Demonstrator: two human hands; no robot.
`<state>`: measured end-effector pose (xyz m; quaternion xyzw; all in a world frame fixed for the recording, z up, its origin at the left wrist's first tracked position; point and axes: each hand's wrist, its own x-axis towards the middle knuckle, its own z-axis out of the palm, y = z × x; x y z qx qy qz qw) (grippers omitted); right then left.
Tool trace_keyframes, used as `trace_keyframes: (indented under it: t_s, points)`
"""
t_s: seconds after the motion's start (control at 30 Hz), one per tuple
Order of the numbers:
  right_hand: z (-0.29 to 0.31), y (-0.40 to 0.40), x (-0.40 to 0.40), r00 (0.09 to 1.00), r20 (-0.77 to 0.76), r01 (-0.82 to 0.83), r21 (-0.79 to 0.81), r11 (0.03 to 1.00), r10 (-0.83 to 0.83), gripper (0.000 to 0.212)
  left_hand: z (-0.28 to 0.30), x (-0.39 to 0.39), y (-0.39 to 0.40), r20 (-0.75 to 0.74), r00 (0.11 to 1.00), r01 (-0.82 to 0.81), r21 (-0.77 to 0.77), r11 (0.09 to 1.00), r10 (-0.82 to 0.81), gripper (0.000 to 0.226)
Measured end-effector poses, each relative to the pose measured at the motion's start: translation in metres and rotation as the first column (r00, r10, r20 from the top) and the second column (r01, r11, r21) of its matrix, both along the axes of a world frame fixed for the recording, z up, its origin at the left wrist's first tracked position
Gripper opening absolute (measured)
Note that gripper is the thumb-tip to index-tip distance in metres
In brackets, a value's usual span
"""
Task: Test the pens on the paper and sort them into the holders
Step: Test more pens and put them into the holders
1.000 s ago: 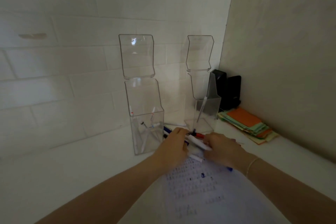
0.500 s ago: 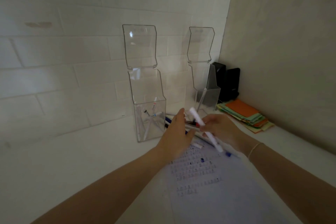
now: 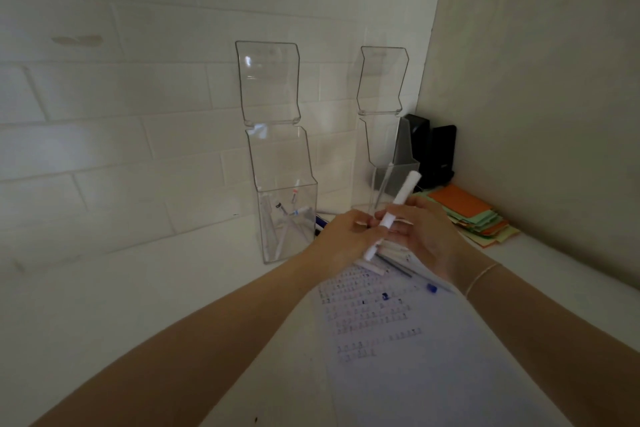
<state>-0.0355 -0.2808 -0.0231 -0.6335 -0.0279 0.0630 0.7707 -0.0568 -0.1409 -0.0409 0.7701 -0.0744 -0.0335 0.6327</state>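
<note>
A white pen (image 3: 401,199) stands tilted above the paper (image 3: 408,357), its upper end leaning toward the right holder (image 3: 394,180). My right hand (image 3: 429,239) grips its middle. The curled fingers of my left hand (image 3: 337,239) close on its lower part. Several loose pens (image 3: 394,255) lie on the paper's far edge under my hands, one with a blue cap (image 3: 431,287). The clear left holder (image 3: 304,191) has several pens in it. One pen leans in the right holder. The paper carries rows of small test marks.
A stack of orange and green paper slips (image 3: 471,217) lies by the right wall. Black objects (image 3: 433,152) stand in the corner behind the right holder. A blue pen (image 3: 320,222) lies next to the left holder. Tiled wall runs behind both holders.
My right hand lifted the white pen off the pile and swung it more upright. My left hand left the pile and closed on the pen's lower part.
</note>
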Motion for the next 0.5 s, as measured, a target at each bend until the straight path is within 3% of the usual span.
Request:
trace_keyframes:
  t_s: [0.07,0.2,0.27,0.33,0.4,0.47,0.5]
  points:
    - [0.000,0.001,-0.002,1.000,0.011,0.018,0.042,0.999,-0.018,0.004,-0.001,-0.002,0.002,-0.006,0.997,0.075,0.025,0.997,-0.074,0.031]
    - [-0.004,0.004,-0.005,0.998,0.024,0.052,0.124,0.991,-0.056,0.006,0.001,-0.004,0.005,0.097,0.990,0.074,0.261,0.962,-0.103,0.019]
    - [-0.007,0.005,-0.004,0.998,0.030,0.057,0.091,0.994,-0.060,0.006,0.002,-0.005,0.009,0.074,0.986,0.117,0.329,0.937,-0.149,0.025]
    - [-0.010,0.006,-0.003,0.999,0.041,0.029,-0.079,0.996,-0.026,0.010,0.003,-0.007,0.011,0.029,0.980,0.173,0.376,0.910,-0.198,0.035]
    - [-0.006,0.008,-0.003,0.999,0.051,0.007,-0.346,0.938,0.012,0.014,0.003,-0.003,0.013,0.081,0.981,0.134,0.369,0.920,-0.175,0.039]
    - [0.000,0.006,0.000,0.994,0.030,-0.065,-0.615,0.786,0.106,0.019,0.003,0.000,0.019,0.325,0.934,-0.028,0.477,0.879,-0.147,0.056]
    - [0.003,0.002,0.000,0.982,-0.015,-0.144,-0.696,0.704,0.187,0.025,0.002,0.002,0.023,0.460,0.862,-0.118,0.589,0.799,-0.213,0.062]
